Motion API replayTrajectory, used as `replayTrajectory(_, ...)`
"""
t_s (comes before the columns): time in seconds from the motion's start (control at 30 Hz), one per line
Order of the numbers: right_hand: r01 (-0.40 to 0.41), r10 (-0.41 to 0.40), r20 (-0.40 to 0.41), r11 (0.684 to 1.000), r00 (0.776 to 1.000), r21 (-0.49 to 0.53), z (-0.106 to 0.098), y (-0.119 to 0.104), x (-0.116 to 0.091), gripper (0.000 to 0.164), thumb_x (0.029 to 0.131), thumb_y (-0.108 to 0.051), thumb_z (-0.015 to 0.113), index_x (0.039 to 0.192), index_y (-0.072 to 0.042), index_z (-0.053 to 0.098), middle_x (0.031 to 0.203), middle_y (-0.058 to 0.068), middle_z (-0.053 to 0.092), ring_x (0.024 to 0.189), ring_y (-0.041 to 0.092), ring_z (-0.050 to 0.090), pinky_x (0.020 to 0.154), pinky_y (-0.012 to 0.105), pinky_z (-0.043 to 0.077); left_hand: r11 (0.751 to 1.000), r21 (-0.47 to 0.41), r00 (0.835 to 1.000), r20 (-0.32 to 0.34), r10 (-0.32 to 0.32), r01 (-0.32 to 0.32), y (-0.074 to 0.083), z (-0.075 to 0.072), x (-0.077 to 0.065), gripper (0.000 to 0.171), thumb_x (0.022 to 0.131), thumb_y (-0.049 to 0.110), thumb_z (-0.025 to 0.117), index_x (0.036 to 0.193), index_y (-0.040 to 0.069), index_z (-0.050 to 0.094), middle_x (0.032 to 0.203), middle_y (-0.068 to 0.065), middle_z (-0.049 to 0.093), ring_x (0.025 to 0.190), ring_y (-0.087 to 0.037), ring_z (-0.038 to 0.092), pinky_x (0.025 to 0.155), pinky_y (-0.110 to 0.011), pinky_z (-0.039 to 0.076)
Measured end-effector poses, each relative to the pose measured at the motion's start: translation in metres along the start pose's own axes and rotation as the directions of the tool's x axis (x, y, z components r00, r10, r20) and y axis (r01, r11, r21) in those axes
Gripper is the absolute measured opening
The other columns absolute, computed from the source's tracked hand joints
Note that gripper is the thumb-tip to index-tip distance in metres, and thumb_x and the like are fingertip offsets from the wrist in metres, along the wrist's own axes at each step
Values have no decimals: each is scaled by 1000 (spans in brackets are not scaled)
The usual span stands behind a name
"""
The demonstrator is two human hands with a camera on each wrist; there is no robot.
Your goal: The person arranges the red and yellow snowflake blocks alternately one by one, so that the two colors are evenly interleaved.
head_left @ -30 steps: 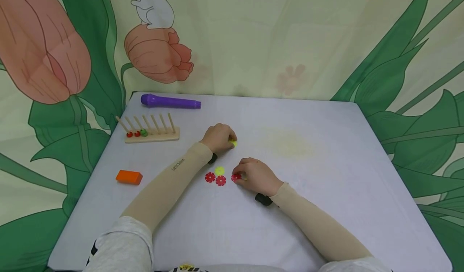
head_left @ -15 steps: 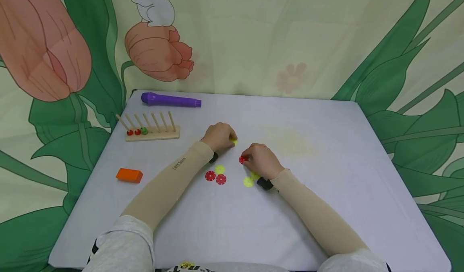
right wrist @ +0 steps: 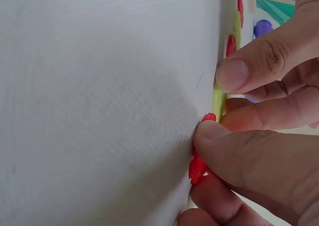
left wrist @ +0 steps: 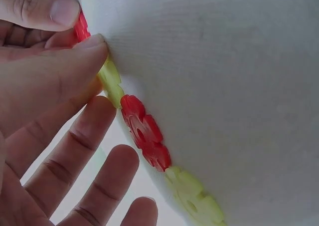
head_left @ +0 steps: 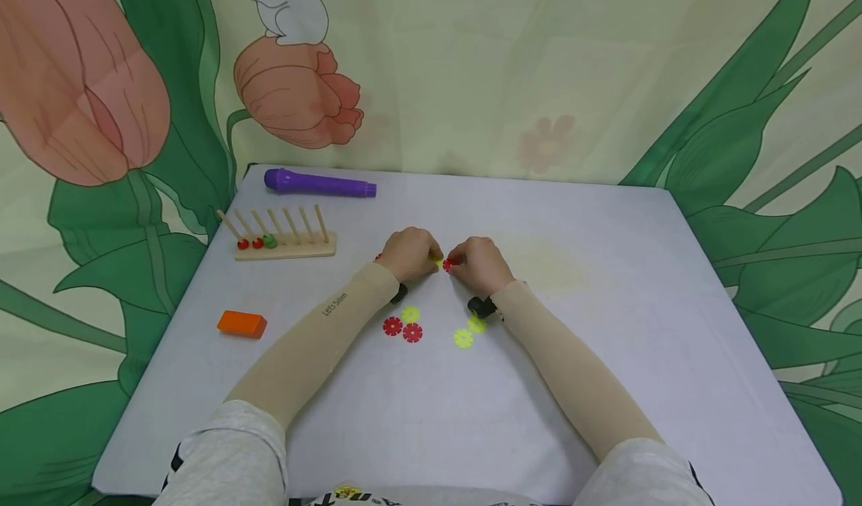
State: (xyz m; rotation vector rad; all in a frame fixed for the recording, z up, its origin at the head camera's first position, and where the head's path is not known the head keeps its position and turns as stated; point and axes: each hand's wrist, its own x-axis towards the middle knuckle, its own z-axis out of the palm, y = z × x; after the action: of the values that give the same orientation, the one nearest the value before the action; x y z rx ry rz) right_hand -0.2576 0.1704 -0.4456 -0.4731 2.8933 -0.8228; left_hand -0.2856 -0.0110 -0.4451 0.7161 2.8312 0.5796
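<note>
My left hand (head_left: 409,255) pinches a yellow snowflake disc (left wrist: 111,81), a notched flower-shaped plastic piece. It belongs to a row of alternating red and yellow discs; a red disc (left wrist: 144,131) and another yellow disc (left wrist: 194,196) follow it in the left wrist view. Between thumb and fingers, my right hand (head_left: 482,265) holds a red snowflake disc (right wrist: 198,166). Its edge is right at the end of the held yellow disc. In the head view, most of the row is hidden behind the left hand.
Loose red discs (head_left: 413,332) and yellow discs (head_left: 463,338) lie on the white table (head_left: 404,431) nearer the body. To the left are an orange block (head_left: 242,324) and a wooden peg stand (head_left: 286,250) with red and green beads. A purple toy microphone (head_left: 319,183) lies behind.
My right hand has carried the red disc up and away from the loose pieces to the left hand, uncovering two yellow discs. The left hand has stayed in place, holding its yellow disc.
</note>
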Motion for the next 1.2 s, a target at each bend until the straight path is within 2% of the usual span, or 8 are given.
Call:
replayTrajectory(0.17, -10, 10, -9, 1000, 1000, 6, 0, 1, 2, 14, 91, -6, 75, 103, -2, 82, 97, 12, 80, 100, 30, 70, 93, 45, 57, 1000, -5, 1000, 0, -9, 9, 3, -1, 0, 27, 89, 20, 83, 116, 14, 81, 120, -3, 78, 118, -24, 70, 101, -43, 57)
replayTrajectory(0.33, -12, 12, -18, 1000, 1000, 22, 1, 2, 3, 14, 91, -6, 74, 103, -3, 81, 97, 11, 79, 100, 29, 69, 93, 45, 55, 998, 62, 1000, 5, -5, 5, 9, -1, -2, 25, 92, 20, 78, 116, 13, 80, 119, -4, 77, 112, -26, 69, 99, -49, 55)
replayTrajectory(0.5, -12, 13, -28, 1000, 1000, 14, 1, 5, 2, 20, 92, -10, 74, 109, -2, 78, 102, 12, 77, 96, 28, 68, 89, 43, 55, 993, 119, 1000, -20, 0, 2, 15, -2, -3, 24, 91, 20, 77, 114, 13, 80, 118, -4, 77, 108, -29, 67, 96, -52, 52)
replayTrajectory(0.6, -33, 34, -41, 999, 999, 20, -1, 7, -3, 25, 93, -12, 74, 116, -2, 76, 105, 13, 75, 93, 27, 67, 85, 40, 56, 991, 133, 1000, -23, 9, -5, 15, -1, -2, 26, 90, 21, 78, 115, 14, 80, 118, -4, 77, 107, -28, 66, 95, -52, 52)
replayTrajectory(0.73, -30, 32, -47, 999, 998, 42, 0, 9, -16, 23, 94, -11, 71, 115, -4, 76, 106, 11, 75, 92, 25, 65, 85, 39, 55, 993, 114, 999, -24, 47, -44, 14, 1, 2, 31, 90, 26, 79, 118, 14, 79, 116, -4, 77, 105, -27, 66, 92, -49, 56)
replayTrajectory(0.87, 15, -16, 19, 998, 1000, 61, 4, 4, -35, 15, 94, -11, 72, 107, -8, 78, 105, 7, 74, 93, 23, 65, 86, 39, 56, 995, 72, 997, -20, 72, -70, 13, 5, 8, 31, 91, 28, 79, 118, 14, 79, 116, -4, 77, 104, -25, 66, 89, -45, 58)
replayTrajectory(1.0, 66, -72, 111, 996, 991, 52, 5, -1, -55, 11, 92, -15, 75, 102, -12, 78, 103, 1, 73, 92, 18, 64, 86, 36, 55, 997, 35, 998, -13, 66, -65, 13, 8, 11, 27, 92, 25, 78, 117, 13, 79, 118, -4, 76, 107, -25, 66, 91, -45, 58)
replayTrajectory(1.2, 150, -156, 221, 988, 963, 41, -3, 3, -86, 22, 85, -24, 86, 104, -17, 79, 102, -7, 71, 95, 11, 62, 89, 31, 54, 997, 20, 997, -7, 74, -74, 13, 12, 12, 22, 94, 22, 76, 113, 14, 80, 115, -3, 77, 105, -23, 65, 90, -43, 58)
